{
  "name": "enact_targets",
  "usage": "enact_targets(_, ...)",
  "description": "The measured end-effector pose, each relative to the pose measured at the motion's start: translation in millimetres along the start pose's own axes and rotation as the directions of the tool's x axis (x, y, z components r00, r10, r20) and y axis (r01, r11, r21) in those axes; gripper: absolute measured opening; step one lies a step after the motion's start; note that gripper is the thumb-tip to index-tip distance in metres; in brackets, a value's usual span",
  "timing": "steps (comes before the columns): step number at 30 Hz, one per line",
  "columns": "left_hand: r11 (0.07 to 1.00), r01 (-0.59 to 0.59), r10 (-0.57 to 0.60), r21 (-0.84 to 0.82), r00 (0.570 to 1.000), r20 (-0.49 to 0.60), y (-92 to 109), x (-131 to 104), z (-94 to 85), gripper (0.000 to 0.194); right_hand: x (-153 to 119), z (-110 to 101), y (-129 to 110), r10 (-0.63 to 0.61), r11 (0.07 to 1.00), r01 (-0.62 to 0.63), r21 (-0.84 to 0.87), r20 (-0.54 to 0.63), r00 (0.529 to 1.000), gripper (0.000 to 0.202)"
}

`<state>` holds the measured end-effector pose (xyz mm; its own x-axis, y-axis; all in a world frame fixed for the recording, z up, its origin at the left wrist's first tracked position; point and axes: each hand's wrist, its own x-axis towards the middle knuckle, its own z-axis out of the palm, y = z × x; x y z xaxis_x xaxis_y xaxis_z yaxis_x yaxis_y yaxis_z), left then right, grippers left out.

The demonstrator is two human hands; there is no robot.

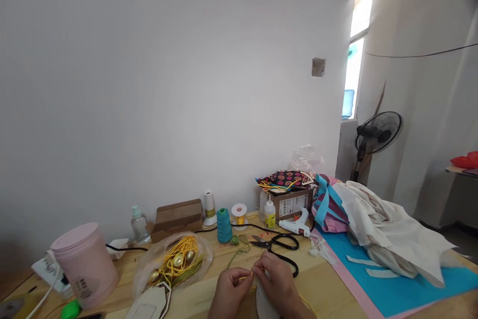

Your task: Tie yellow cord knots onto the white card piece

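My left hand (232, 290) and my right hand (277, 279) meet at the lower middle, thumbs and fingertips pinched together. A thin yellow cord (244, 277) runs between the two pinches; more of it trails out by my right wrist. Beneath my right hand, a white rounded flat piece (264, 305) shows in part; whether that hand also grips it is unclear. Black-handled scissors (286, 243) lie spread apart just beyond my right hand. Green thread (239, 249) is loosely tangled past my fingertips.
Behind stand a teal thread cone (224, 226), a glue bottle (269, 213) and a white glue gun (297, 224). At left are a plastic bag (144, 269) of yellow cords and gold bells, and a pink canister (84, 265). White cloth (396, 229) covers blue sheets (377, 289) at right.
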<state>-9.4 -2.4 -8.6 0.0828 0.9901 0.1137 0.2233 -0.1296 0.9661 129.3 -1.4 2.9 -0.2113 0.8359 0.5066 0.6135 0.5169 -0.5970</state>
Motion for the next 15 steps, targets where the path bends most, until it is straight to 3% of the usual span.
enact_targets(8, 0.999, 0.036, -0.037, -0.022, 0.998, -0.058, 6.0, -1.7, -0.6, 0.018, 0.3, 0.5, 1.7, 0.039, 0.999, -0.039, -0.014, 0.003, 0.999, 0.019)
enact_targets(15, 1.0, 0.012, -0.013, -0.02, 1.0, -0.028, 3.6, -2.6, -0.6, 0.015, 19.9, -8.7, 3.9, -0.075, 0.969, 0.106, -0.225, 0.146, 0.986, 0.029)
